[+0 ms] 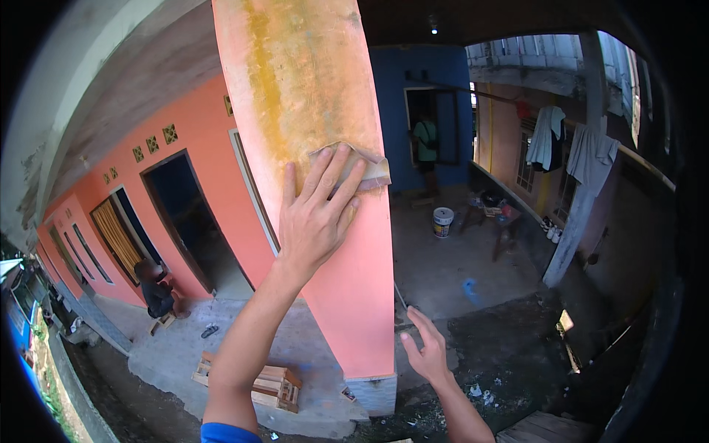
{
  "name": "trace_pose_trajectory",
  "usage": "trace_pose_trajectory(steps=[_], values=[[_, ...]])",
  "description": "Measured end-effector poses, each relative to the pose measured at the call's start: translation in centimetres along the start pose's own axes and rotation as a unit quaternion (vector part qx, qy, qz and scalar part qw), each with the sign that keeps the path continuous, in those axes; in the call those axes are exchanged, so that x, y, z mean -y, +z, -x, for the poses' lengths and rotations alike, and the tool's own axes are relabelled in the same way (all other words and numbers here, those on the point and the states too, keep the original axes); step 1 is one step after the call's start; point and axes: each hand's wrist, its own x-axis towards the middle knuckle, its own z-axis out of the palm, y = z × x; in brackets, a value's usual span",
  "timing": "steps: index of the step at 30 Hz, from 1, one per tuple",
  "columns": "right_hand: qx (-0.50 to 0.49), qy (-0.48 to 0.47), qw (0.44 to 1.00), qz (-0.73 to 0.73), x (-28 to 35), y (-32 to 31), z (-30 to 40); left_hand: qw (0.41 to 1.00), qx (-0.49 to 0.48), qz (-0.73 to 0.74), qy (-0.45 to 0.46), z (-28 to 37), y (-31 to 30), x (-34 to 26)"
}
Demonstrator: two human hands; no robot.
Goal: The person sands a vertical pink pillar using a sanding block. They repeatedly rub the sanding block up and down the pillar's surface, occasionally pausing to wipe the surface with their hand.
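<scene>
My left hand [318,216] presses a folded sheet of sandpaper [372,171] flat against a pink-painted pillar [349,310]. Its fingers are spread over the sheet, and one creased end sticks out past the pillar's right edge. Above the hand, the pillar face has a worn, yellowish-brown patch [310,83] with a mustard streak. Lower down, my right hand [427,349] is beside the pillar's right edge, thumb and fingers apart, with nothing visible in it. A thin light line shows by its fingertips; what it is, I cannot tell.
A slatted wooden bench [277,385] stands on the concrete porch at lower left. Further back, a person [158,290] squats by the orange wall. At right are a paint bucket [442,222], a cluttered low table [496,213], hanging clothes [590,155] and another person [425,141] by a doorway.
</scene>
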Motion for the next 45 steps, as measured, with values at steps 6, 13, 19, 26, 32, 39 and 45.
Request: trace_pose_trajectory(steps=[6, 13, 19, 26, 32, 39, 45], values=[[-0.073, -0.290, 0.942, 0.152, 10.9, -0.5, -18.8, 1.000, -0.008, 0.019, -0.010, 1.5, -0.1, 0.4], [-0.054, -0.228, 0.936, 0.262, 10.4, 2.2, -19.3, 0.997, -0.069, -0.011, -0.030, 7.5, 1.3, 0.9], [-0.089, -0.285, 0.899, 0.321, 10.9, 1.8, -22.9, 0.997, -0.071, -0.041, -0.016, 4.1, 0.7, 1.8], [-0.157, -0.329, 0.882, 0.298, 14.0, 0.6, -29.0, 0.995, -0.088, -0.056, -0.002, -2.5, -1.4, 4.4], [-0.186, -0.341, 0.879, 0.276, 10.9, 2.6, -25.7, 0.993, -0.117, -0.018, 0.012, 1.8, 0.2, 3.1], [-0.167, -0.384, 0.872, 0.253, 7.2, 3.8, -20.7, 0.995, -0.091, 0.028, 0.042, 8.1, 0.5, 1.6], [-0.195, -0.410, 0.853, 0.256, 11.7, 0.9, -27.7, 0.990, -0.130, 0.014, 0.057, 0.0, -1.3, 4.4]])
